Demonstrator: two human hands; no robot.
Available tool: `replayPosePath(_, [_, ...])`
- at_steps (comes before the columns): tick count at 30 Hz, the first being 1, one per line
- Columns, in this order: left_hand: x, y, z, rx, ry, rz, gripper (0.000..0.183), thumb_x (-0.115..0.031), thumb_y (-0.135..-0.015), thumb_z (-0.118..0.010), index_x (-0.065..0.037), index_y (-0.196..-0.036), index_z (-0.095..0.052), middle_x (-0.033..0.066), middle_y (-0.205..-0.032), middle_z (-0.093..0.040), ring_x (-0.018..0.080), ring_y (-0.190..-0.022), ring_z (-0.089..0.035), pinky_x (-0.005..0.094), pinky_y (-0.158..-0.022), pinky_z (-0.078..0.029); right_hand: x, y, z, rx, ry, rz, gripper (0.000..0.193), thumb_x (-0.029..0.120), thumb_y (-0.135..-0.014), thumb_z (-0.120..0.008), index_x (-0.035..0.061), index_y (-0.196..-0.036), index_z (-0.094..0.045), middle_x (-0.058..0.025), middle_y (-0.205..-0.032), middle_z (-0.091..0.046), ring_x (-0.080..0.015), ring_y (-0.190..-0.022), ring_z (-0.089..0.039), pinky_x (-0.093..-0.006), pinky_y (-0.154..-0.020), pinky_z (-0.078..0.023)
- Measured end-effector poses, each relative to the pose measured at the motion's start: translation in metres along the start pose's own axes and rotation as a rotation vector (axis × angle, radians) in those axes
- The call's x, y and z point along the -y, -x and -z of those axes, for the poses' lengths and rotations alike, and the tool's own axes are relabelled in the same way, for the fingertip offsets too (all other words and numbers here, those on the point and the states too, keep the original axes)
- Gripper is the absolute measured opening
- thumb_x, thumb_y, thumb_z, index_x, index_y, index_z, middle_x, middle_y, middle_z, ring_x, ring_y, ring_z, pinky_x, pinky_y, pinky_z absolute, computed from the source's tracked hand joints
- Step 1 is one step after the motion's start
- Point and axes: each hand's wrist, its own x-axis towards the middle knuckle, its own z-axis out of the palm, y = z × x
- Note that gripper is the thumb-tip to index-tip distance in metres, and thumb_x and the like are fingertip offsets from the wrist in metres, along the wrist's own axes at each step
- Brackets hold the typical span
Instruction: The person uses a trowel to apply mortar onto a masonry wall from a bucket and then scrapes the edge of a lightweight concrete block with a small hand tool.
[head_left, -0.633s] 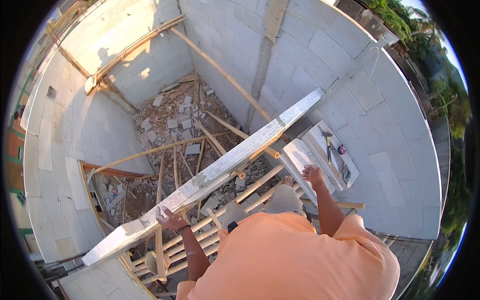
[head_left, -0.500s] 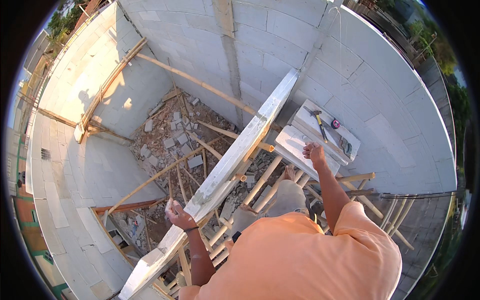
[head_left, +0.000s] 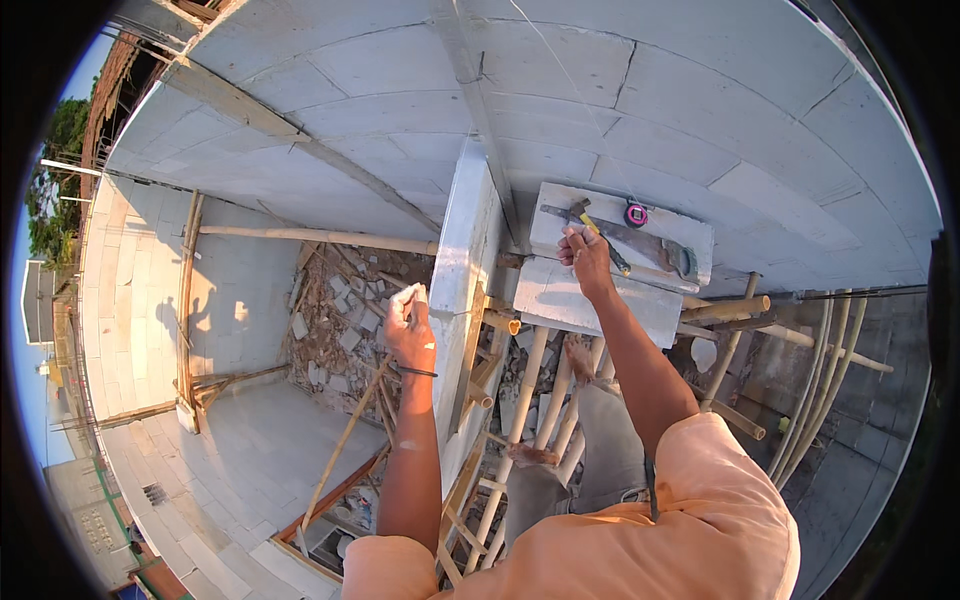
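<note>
Yellow-and-black-handled hammer (head_left: 590, 222) is on the stacked pale blocks (head_left: 678, 230), head up-left, long axis slanting down-right. Right hand (head_left: 588, 262) is curled over it, can't tell if it's touching. Left hand (head_left: 409, 328) is well apart from the right, fingers bunched, beside the long white beam (head_left: 463, 235). Unfinished grey block walls (head_left: 350, 65) around, rubble (head_left: 335, 300) below. Earlier, the right hand was short of the hammer.
</note>
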Motion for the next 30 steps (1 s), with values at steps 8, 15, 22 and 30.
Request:
replayPosePath(8, [0.021, -0.215, -0.199, 0.168, -0.436, 0.078, 0.024, -0.021, -0.089, -0.061, 0.002, -0.096, -0.066, 0.0132, -0.085, -0.068, 0.0186, -0.080, -0.065, 0.0316, -0.075, -0.049, 0.044, -0.183, -0.085, 0.006, -0.397, 0.082, 0.024, 0.021, -0.092, -0.060, -0.0009, -0.103, -0.057, -0.0065, -0.092, -0.060, -0.0129, -0.077, -0.058, -0.0260, -0.063, -0.047])
replayPosePath(15, [0.044, -0.278, -0.255, 0.340, -0.141, 0.358, 0.026, -0.020, -0.084, -0.064, 0.001, -0.098, -0.063, 0.0121, -0.092, -0.069, 0.0199, -0.083, -0.066, 0.0323, -0.077, -0.051, 0.043, -0.251, -0.132, 0.027, -0.476, 0.164, 0.027, 0.020, -0.088, -0.067, -0.0014, -0.103, -0.062, -0.0008, -0.087, -0.060, -0.0071, -0.076, -0.049, -0.0244, -0.069, -0.040])
replayPosePath(22, [0.045, -0.294, -0.243, 0.459, 0.082, 0.382, 0.019, -0.011, -0.082, -0.064, 0.003, -0.094, -0.061, 0.0113, -0.088, -0.068, 0.0187, -0.076, -0.066, 0.0287, -0.070, -0.053, 0.034, -0.270, -0.143, 0.045, -0.391, 0.257, 0.019, 0.022, -0.090, -0.066, 0.0024, -0.091, -0.066, 0.0044, -0.076, -0.056, -0.0058, -0.070, -0.044, -0.0241, -0.065, -0.038])
replayPosePath(30, [0.049, -0.306, -0.243, 0.524, -0.040, 0.327, 0.019, -0.014, -0.086, -0.061, 0.003, -0.093, -0.061, 0.0110, -0.084, -0.067, 0.0161, -0.073, -0.065, 0.0270, -0.069, -0.053, 0.034, -0.271, -0.141, 0.084, -0.350, 0.244, 0.020, 0.021, -0.092, -0.063, 0.0016, -0.085, -0.065, 0.0056, -0.069, -0.051, -0.0057, -0.063, -0.040, -0.0250, -0.058, -0.035])
